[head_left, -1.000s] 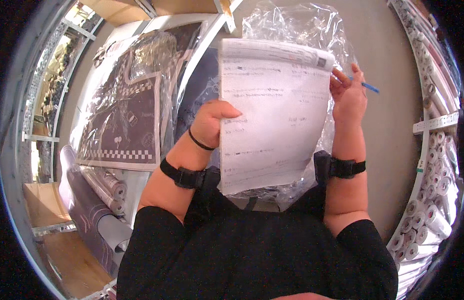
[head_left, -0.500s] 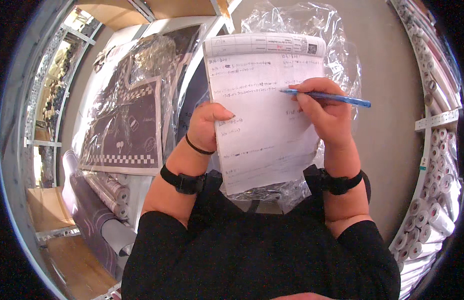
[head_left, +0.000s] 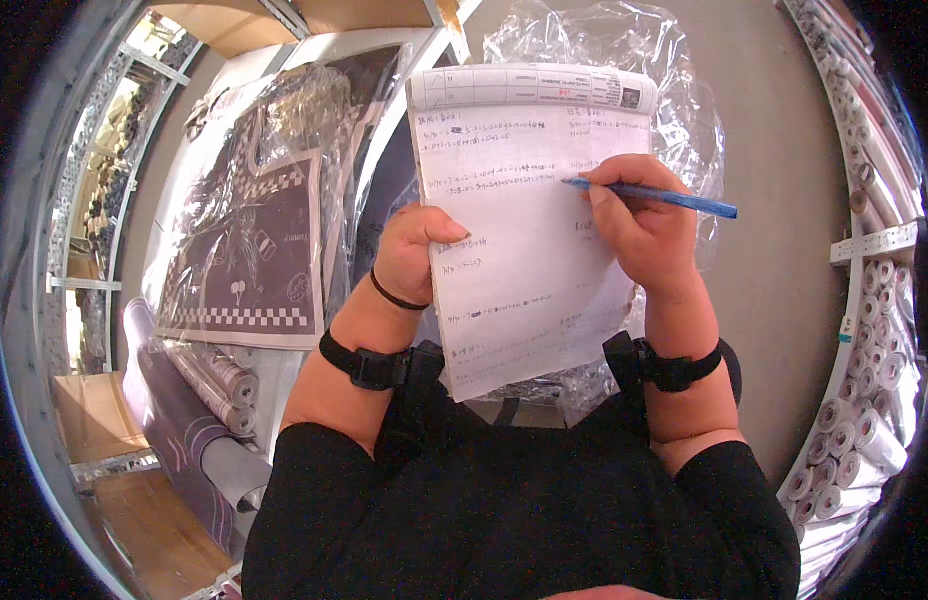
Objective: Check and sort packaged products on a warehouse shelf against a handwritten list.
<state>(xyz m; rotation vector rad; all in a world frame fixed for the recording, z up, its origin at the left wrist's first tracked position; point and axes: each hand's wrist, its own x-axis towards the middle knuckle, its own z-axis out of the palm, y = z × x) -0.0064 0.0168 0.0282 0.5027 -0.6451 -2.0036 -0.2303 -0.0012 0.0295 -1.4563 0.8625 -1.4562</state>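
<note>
A notepad of white sheets (head_left: pixel 524 270) with handwritten lines lies tilted in front of my chest, its top page folded over at the far edge. My left hand (head_left: pixel 412 252) grips the pad's left edge, thumb on the paper and the other fingers hidden beneath. In my right hand (head_left: pixel 652 222) is a blue pen (head_left: pixel 674 198), pinched between thumb and fingers. The pen's tip meets the page, or hovers just over it, at the end of a written line right of the middle. Part of the writing is covered by my right hand.
Crumpled clear plastic wrap (head_left: pixel 594 32) lies beyond and under the pad. At left, dark patterned mats in plastic (head_left: pixel 244 230) rest on a white surface, with rolled mats (head_left: pixel 219 385) nearer me. Shelving (head_left: pixel 874 243) stacked with wrapped rolls (head_left: pixel 854 430) stands along the right.
The pad has shifted very slightly toward me at its lower edge. My right hand and the pen have barely moved; my left hand keeps its hold.
</note>
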